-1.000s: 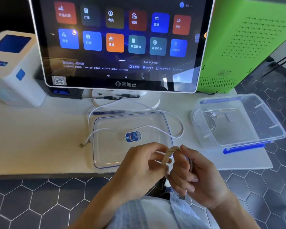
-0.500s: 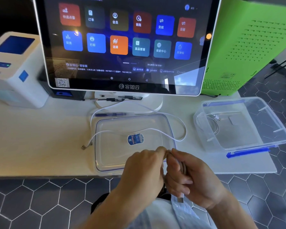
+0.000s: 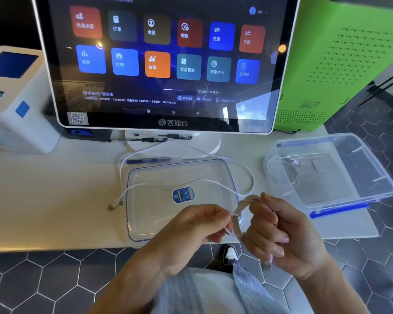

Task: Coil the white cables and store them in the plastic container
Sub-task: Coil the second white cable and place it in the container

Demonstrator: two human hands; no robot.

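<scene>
Vs half a sec before, the hands had parted a bit and the coil showed between them. Left hand (image 3: 197, 225) pinched the white cable (image 3: 237, 219) near the coil; right hand (image 3: 279, 232) was curled round the coil, USB plug hanging below. Coil stood upright at the near table (image 3: 43, 200) edge. Loose length ran far-left across the lid (image 3: 182, 168). Plastic container (image 3: 359, 200) sat right w/ a coiled cable inside.

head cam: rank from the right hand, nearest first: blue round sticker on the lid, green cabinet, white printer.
From the right hand:
1. Blue round sticker, just left of it on the clear lid.
2. Green cabinet, back right.
3. White printer, far left.
</scene>
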